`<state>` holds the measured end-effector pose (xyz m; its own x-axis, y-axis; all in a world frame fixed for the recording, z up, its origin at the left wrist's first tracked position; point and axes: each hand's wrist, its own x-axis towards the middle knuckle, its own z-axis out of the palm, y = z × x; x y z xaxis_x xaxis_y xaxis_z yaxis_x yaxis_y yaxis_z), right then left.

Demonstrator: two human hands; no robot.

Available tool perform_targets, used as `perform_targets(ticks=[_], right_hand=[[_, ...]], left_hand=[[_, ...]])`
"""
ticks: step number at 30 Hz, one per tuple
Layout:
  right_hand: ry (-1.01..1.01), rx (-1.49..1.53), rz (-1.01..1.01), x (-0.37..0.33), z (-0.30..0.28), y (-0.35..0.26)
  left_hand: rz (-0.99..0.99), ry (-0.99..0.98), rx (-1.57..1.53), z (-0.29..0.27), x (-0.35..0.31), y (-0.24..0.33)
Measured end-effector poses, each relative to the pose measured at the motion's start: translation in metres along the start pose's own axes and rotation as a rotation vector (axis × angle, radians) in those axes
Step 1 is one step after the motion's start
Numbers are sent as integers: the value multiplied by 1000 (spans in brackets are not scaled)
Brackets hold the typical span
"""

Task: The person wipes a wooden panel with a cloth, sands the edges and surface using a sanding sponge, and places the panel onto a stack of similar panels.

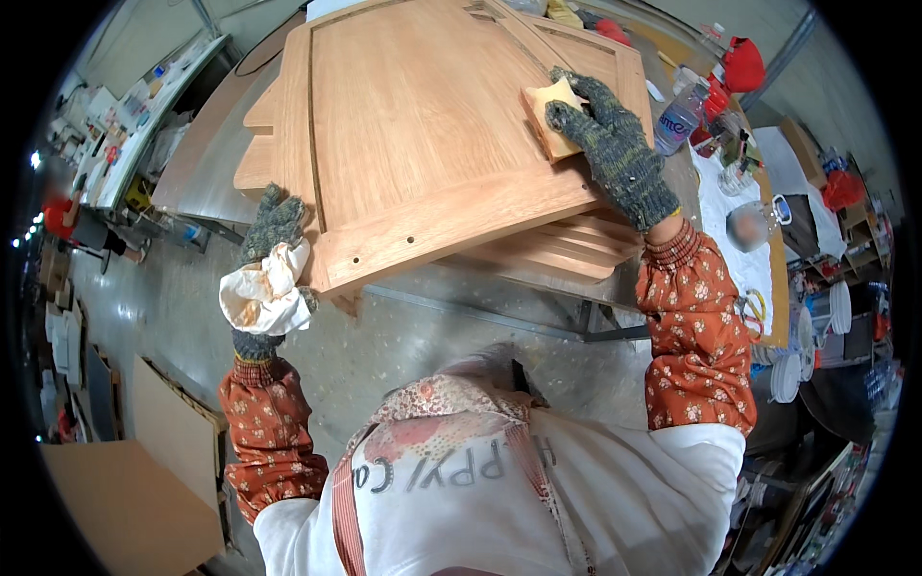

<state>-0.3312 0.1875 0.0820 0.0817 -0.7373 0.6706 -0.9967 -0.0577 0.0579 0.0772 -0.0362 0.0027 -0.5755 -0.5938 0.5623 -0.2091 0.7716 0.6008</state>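
A large wooden panel (413,106) with a grooved frame and several drilled holes lies on top of other wooden pieces. My right hand (615,144), in a dark grey knitted glove, grips a tan sanding block (557,115) that rests on the panel near its right side. My left hand (274,226), gloved alike, is at the panel's near left corner, its fingertips beside the edge. A crumpled white cloth (264,288) with brown stains is held in it and covers most of the palm.
More wooden panels (567,245) are stacked beneath on a metal-topped table (202,173). At the right, a side table holds a plastic bottle (680,120), a white cloth (715,202) and a glass jar (738,178). Cardboard (134,499) leans at the lower left. A person (72,221) stands far left.
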Motion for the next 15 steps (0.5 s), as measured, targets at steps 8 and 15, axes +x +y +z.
perform_targets(ticks=[8, 15], right_hand=[[419, 682, 762, -10, -27, -60], [345, 44, 899, -48, -44, -110]], left_hand=[[174, -223, 48, -1, 45, -34], [352, -341, 27, 13, 58, -93]])
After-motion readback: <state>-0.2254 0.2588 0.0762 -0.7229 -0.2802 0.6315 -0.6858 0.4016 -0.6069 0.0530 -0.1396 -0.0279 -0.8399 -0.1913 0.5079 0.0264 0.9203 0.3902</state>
